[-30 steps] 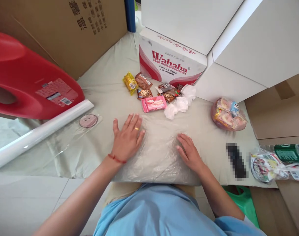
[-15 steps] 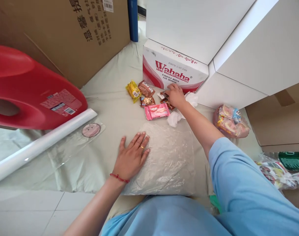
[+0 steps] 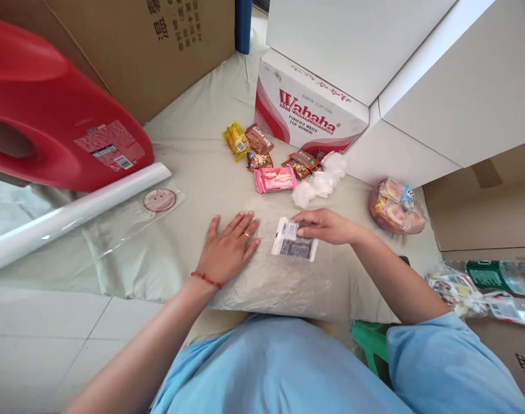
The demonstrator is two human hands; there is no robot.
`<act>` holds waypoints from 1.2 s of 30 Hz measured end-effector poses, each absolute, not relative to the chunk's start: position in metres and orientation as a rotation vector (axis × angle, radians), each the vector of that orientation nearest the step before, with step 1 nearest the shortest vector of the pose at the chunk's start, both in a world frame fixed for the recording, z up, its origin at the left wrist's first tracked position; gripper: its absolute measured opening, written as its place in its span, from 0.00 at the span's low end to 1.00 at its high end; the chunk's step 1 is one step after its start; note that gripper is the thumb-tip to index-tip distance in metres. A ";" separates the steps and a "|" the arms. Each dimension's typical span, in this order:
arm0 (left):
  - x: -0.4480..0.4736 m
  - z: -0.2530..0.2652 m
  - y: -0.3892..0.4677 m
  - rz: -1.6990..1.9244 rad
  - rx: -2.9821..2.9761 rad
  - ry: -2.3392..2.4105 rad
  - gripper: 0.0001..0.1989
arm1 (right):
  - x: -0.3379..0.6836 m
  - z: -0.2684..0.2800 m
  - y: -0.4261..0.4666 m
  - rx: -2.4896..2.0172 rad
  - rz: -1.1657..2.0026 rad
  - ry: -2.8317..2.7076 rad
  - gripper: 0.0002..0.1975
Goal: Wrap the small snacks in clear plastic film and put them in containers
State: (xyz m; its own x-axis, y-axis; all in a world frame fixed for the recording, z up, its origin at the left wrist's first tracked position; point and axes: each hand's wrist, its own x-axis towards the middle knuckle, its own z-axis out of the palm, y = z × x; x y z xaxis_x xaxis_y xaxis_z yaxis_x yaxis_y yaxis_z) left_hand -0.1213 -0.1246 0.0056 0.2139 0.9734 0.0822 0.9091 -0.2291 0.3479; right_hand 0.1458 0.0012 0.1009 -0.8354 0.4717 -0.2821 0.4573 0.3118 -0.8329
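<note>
My right hand [image 3: 326,226] pinches a small snack packet [image 3: 295,246], dark with white ends and a white label, above a clear plastic bag [image 3: 283,290]. The bag lies flat at the front of the cloth-covered surface. Fingers spread, my left hand [image 3: 230,250] lies palm down on the bag's left edge. Behind it are a pink Nabati wafer packet [image 3: 276,179], a yellow packet [image 3: 236,140] and brown snack packets [image 3: 259,140]. A crumpled white plastic bag [image 3: 322,179] sits to their right, beside more brown packets [image 3: 302,165].
A Wahaha water carton [image 3: 309,109] stands behind the snacks. On the left are a red jug [image 3: 64,109], a white roll [image 3: 81,210] and a round disc in clear film [image 3: 159,199]. To the right are a bag of packaged food [image 3: 395,207] and a bottle [image 3: 499,276].
My right hand has come back from the brown packets by the carton, bringing the dark packet over the clear bag. My left hand stays flat. The view has shifted slightly.
</note>
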 end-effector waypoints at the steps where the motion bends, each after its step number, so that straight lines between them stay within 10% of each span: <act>1: -0.121 0.006 -0.125 0.411 2.267 1.796 0.27 | 0.143 0.093 -0.010 -0.889 1.547 -2.568 0.20; 12: -0.119 0.001 -0.126 0.451 2.268 1.823 0.27 | 0.117 0.033 -0.075 -0.931 0.498 -2.898 0.29; 25: -0.149 0.011 -0.149 0.784 2.265 1.642 0.23 | 0.167 0.046 -0.133 -0.878 0.660 -2.549 0.27; 30: -0.183 0.020 -0.195 0.383 2.366 1.098 0.31 | 0.199 0.037 -0.189 -0.886 0.798 -2.600 0.32; 36: -0.197 0.008 -0.199 0.370 2.236 1.155 0.13 | 0.206 0.019 -0.195 -0.934 0.823 -2.507 0.10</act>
